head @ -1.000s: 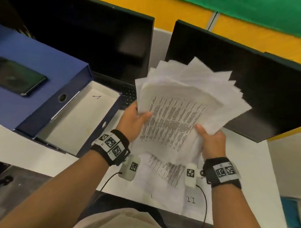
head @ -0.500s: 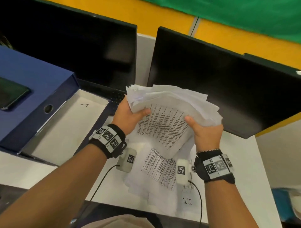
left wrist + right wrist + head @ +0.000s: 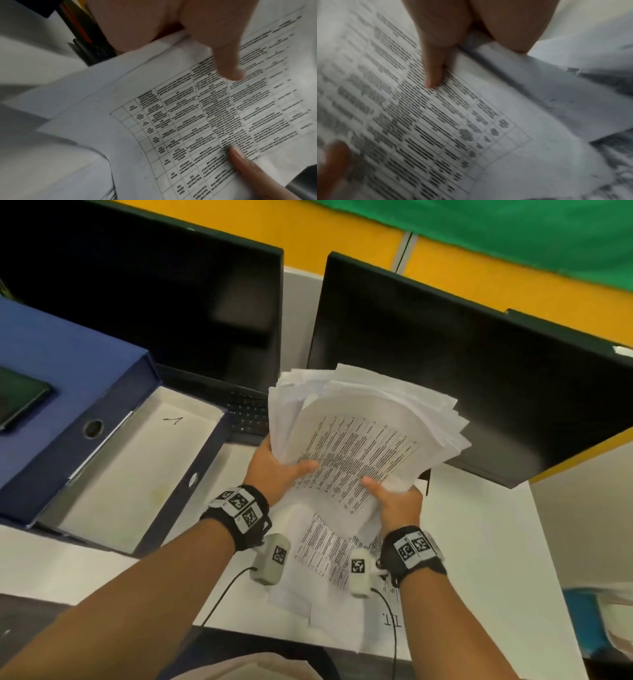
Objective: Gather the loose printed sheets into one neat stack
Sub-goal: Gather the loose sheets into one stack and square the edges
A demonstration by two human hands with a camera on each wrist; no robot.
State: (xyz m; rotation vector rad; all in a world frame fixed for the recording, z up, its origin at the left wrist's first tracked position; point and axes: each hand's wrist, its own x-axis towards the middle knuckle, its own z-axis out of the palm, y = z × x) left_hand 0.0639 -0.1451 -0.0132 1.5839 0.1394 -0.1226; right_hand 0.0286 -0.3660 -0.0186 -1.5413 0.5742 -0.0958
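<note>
- At nine o'clock in the head view, a blue box file (image 3: pixel 68 364) lies open on the white surface (image 3: pixel 479 542); a dark phone (image 3: pixel 17 402) rests on its lid, cut off by the left edge.
- Its open tray (image 3: pixel 137 474) shows a small handwritten mark, too faint to read.
- Behind it at eleven o'clock stands a dark monitor (image 3: pixel 154 302), with a keyboard (image 3: pixel 246 412) partly hidden below it.
- The left hand (image 3: pixel 274 470) has its grip around the left edge of the bundle of printed sheets (image 3: pixel 359 446), thumb on top; the fingers beneath are hidden.
- The bundle is held above the surface at the centre, fanned and uneven at its twelve o'clock edges; the table text is blurred.
- The left wrist view shows the thumb (image 3: pixel 223 54) pressed on the top sheet.
- More loose sheets (image 3: pixel 325 546) lie on the surface at six o'clock, partly covered by both wrists.
- The right hand (image 3: pixel 397 501) grips the bundle's lower right corner, thumb on top; its fingers are out of sight.
- A second monitor (image 3: pixel 462 371) fills two o'clock.
</note>
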